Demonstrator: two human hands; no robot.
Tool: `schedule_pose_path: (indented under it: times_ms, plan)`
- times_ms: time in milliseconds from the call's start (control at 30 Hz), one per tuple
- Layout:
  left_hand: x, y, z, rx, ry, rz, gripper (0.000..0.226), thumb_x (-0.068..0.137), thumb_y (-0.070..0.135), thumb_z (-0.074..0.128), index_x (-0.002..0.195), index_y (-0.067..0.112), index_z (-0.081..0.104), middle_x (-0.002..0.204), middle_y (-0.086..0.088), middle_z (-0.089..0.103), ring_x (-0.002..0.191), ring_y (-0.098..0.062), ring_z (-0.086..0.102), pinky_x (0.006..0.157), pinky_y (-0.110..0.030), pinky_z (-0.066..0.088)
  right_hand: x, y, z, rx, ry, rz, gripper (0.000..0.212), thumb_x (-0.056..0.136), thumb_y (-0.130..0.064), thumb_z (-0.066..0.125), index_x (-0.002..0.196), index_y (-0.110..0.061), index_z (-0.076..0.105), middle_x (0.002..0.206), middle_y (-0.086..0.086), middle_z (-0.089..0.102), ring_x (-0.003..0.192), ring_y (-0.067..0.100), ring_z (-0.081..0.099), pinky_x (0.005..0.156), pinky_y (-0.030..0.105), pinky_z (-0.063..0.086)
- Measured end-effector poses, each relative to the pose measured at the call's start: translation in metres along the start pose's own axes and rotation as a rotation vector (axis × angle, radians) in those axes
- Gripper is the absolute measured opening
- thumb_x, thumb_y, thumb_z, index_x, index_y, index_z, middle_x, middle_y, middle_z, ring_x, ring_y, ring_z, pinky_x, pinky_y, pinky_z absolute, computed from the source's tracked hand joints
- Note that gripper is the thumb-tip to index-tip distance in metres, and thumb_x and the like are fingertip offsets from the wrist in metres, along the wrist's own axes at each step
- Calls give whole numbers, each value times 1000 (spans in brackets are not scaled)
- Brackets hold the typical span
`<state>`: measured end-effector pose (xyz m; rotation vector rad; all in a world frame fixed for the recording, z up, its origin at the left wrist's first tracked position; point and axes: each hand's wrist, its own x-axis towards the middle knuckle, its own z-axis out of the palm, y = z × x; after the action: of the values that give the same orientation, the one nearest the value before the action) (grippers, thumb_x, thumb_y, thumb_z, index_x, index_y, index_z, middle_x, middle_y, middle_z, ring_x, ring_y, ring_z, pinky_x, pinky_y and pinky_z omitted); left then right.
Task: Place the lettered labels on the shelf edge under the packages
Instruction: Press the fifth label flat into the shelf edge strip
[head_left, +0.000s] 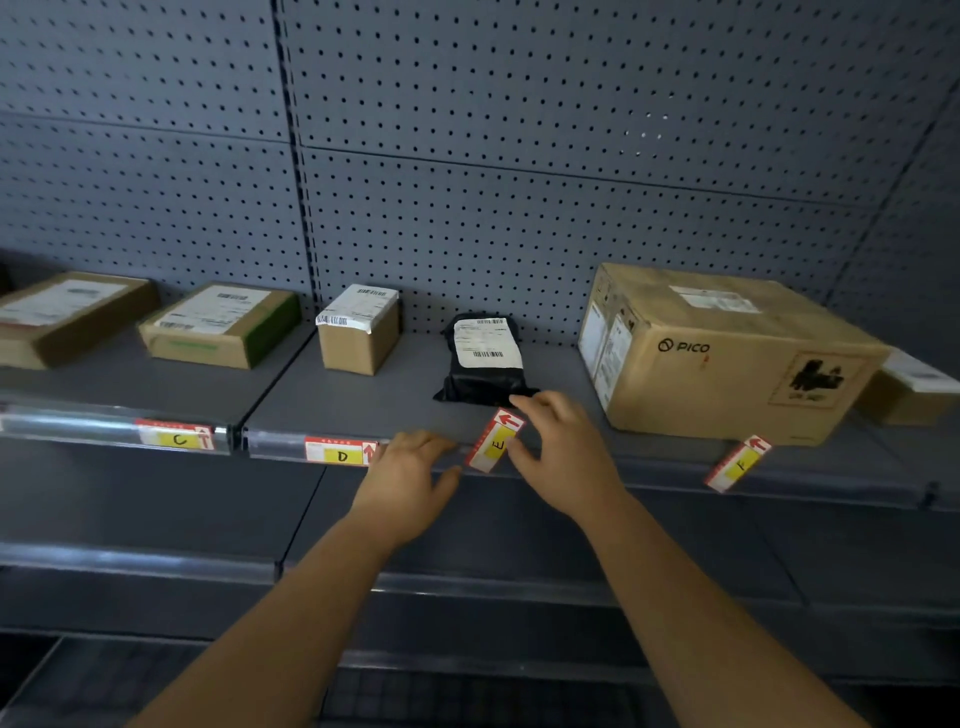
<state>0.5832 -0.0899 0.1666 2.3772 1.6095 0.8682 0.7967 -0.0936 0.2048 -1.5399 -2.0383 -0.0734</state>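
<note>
While I face the grey shelf, two flat cardboard boxes (67, 317) (218, 325) lie at its far left, and label C (179, 439) sits straight in the clear strip of the shelf edge (104, 423) under the second one. Next comes a small cube box (358, 332), with label D (342, 455) seated in the strip below it. Just right of D my left hand (408, 480) rests on the shelf edge, fingers fairly straight and close together, thumb held apart, holding nothing. Label E (494, 441) lies tilted across the edge between my two hands, its red arrow end up and to the right, directly in front of the black bag package (485, 364). My right hand (566, 452) is at that label: the forefinger curves over its arrow end and the thumb meets its right side, the other fingers loosely spread; I cannot tell whether I am pinching it or only touching it. Further right stands the large PICO box (727, 353), with label F (737, 464) lying tilted over the edge below it, not in the strip. One more small box (909, 389) shows behind the PICO box at the far right.
</note>
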Motion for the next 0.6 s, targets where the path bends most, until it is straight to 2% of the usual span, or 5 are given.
schedule_pose_path:
  times_ms: [200,367,500,600]
  plan:
    - [6,0,5,37,1,-17,35,89,39,51,121,28,57,120,9,58,113,-14,46,100,-42,37,11,2,14,-80,-31,-121,51,84,-33,63,133,-22,54,133,6,48,121,27,44,96,44,43]
    - [11,4,12,57,22,32,32,88,37,54,118,27,60,115,8,58,110,-16,47,94,-37,36,-5,14,17,-92,11,-2,50,83,-33,64,130,-20,57,134,7,48,125,27,42,99,46,41]
    - [12,11,21,55,49,74,31,85,33,59,115,24,62,110,5,59,104,-20,49,89,-39,40,-35,26,24,-127,77,93,45,81,-33,68,123,-17,63,131,9,50,121,28,45,97,48,40]
    - [11,15,27,81,50,110,32,84,30,61,115,22,62,110,3,58,101,-21,50,88,-40,42,-50,31,29,-185,79,123,51,79,-34,69,127,-19,59,131,9,47,120,28,44,97,50,40]
